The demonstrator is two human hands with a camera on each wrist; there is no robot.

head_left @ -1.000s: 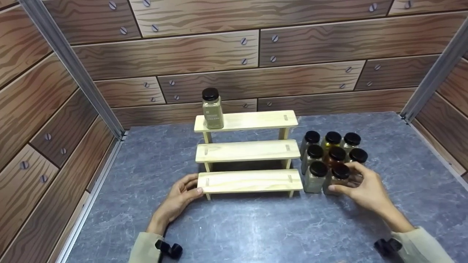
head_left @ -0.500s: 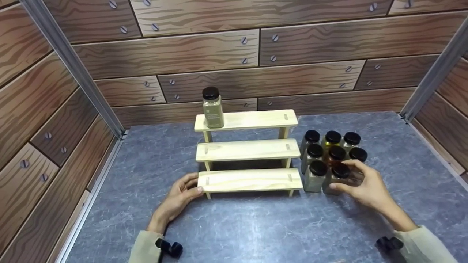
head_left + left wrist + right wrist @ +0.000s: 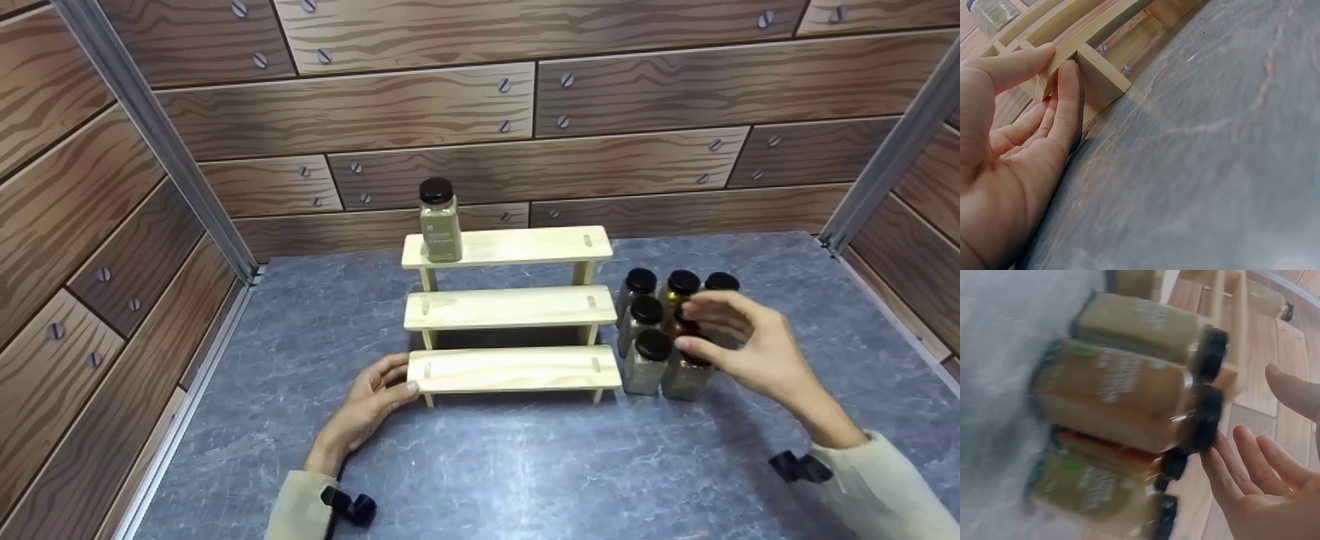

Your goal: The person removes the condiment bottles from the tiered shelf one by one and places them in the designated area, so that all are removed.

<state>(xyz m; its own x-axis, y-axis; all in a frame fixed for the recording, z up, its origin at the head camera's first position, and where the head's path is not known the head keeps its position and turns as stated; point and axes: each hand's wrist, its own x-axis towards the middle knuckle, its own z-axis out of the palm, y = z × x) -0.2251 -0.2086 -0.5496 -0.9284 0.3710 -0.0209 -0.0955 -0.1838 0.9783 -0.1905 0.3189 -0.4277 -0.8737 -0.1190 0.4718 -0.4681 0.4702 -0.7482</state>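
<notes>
A three-step wooden display rack (image 3: 510, 306) stands on the table. My left hand (image 3: 364, 409) pinches the left end of its lowest step, thumb on top and fingers underneath, as the left wrist view shows. On the top step, at the left, a black-capped spice jar (image 3: 441, 234) stands upright. Just above a cluster of similar jars, my right hand (image 3: 761, 356) is held with thumb and fingers apart and nothing between them. Closest below it is a jar of brown spice (image 3: 1112, 394), its cap partly hidden by the hand in the head view.
Left of the brown jar stands a jar of pale spice (image 3: 646, 373); several more jars sit tightly behind, some hidden by the right hand. The grey marbled table (image 3: 495, 472) is bounded by wood-patterned walls (image 3: 420, 109) with metal corner posts.
My right hand has let go of the front right jar and lifted up and back over the cluster. That jar stays in place. The left hand keeps its hold on the rack.
</notes>
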